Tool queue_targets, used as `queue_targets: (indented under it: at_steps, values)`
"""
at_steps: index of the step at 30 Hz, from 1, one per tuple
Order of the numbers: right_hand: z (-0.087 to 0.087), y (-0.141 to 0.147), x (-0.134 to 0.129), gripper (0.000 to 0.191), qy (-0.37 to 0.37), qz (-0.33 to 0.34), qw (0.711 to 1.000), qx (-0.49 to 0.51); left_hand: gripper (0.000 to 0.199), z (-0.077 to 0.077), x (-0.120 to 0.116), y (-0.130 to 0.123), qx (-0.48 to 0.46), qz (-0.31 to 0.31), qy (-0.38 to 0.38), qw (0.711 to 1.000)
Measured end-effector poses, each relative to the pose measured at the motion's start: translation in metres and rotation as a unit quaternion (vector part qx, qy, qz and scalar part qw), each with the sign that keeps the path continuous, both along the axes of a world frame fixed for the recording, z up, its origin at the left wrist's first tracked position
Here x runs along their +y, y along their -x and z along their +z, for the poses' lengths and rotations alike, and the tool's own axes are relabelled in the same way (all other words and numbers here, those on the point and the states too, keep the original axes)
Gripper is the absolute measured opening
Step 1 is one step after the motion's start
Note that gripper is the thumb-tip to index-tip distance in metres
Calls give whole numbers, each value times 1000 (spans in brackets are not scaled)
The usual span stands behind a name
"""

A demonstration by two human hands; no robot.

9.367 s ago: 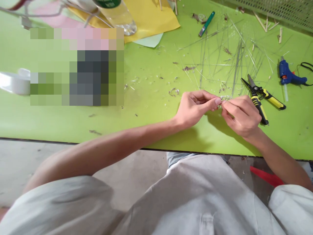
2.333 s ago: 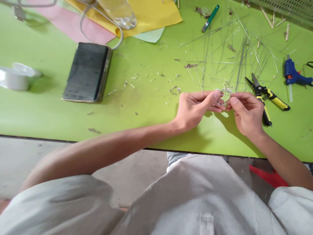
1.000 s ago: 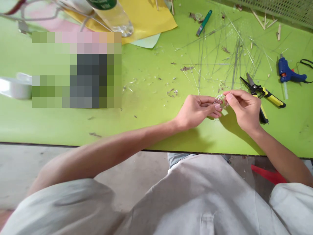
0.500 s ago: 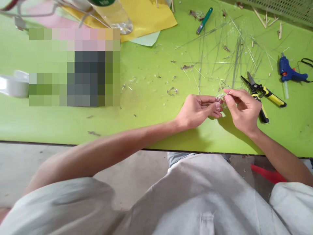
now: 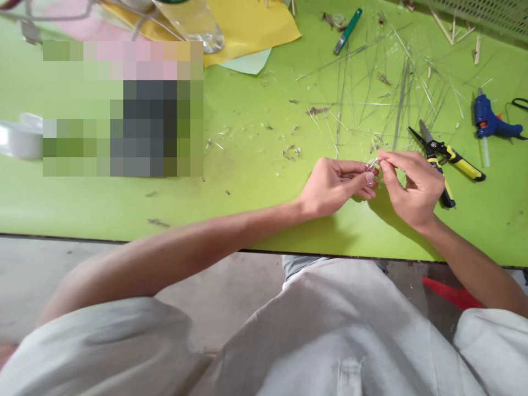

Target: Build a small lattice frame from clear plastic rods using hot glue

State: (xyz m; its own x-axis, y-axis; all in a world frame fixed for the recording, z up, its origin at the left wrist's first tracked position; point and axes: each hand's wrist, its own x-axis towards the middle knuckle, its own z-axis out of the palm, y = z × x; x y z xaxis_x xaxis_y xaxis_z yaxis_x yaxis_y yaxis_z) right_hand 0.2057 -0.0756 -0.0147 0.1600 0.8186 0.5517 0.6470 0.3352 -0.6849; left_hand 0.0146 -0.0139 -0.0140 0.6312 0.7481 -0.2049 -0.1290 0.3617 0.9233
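Note:
Between thumb and fingers, my left hand (image 5: pixel 336 186) pinches a small piece of bent thin wire (image 5: pixel 372 165), shiny and silvery. My right hand (image 5: pixel 414 184) meets it from the right, thumb and forefinger pinched on the wire's end. The finer shape of the wire piece is too small to make out and partly behind the fingers. Just right of my right hand lie yellow-and-black snips (image 5: pixel 437 148) with their blades apart. Many loose straight wires (image 5: pixel 398 104) are scattered on the green table (image 5: pixel 247 192) beyond both hands.
A blue glue gun (image 5: pixel 490 118) lies at the right. A green-handled cutter (image 5: pixel 348 30), small wooden sticks (image 5: pixel 477 50) and a green perforated basket (image 5: pixel 495 16) are at the back. Coloured paper (image 5: pixel 256 27), a clear bottle (image 5: pixel 198 25) and a tape roll (image 5: pixel 22 137) occupy the left side.
My right hand's fingertips have shifted slightly with the wire's end, which now points less far out to the right. My left hand keeps its hold. The camera view has moved a little.

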Motion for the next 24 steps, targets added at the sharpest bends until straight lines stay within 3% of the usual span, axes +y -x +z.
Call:
queue_targets:
  at_steps: [5, 9, 15, 19, 22, 24]
  values:
    - [-3, -6, 1, 19, 4, -2, 999, -32, 52, 0, -3, 2, -10, -8, -31, 999]
    - [-5, -17, 3, 20, 47, 51, 997, -27, 51, 5, -7, 5, -14, -7, -53, 998]
    - [10, -30, 1, 30, 131, 76, 986, -65, 42, 16, -14, 9, -13, -14, -41, 999]
    - [13, -34, -1, 33, 145, 84, 983, -77, 39, 19, -15, 10, -12, -31, -32, 999]
    - [8, -30, 0, 23, 76, 65, 990, -95, 37, 20, -11, 10, -26, -34, -17, 999]
    - [3, -24, 3, 18, -57, 59, 988, -131, 38, 19, -8, 10, -31, -31, -11, 999]
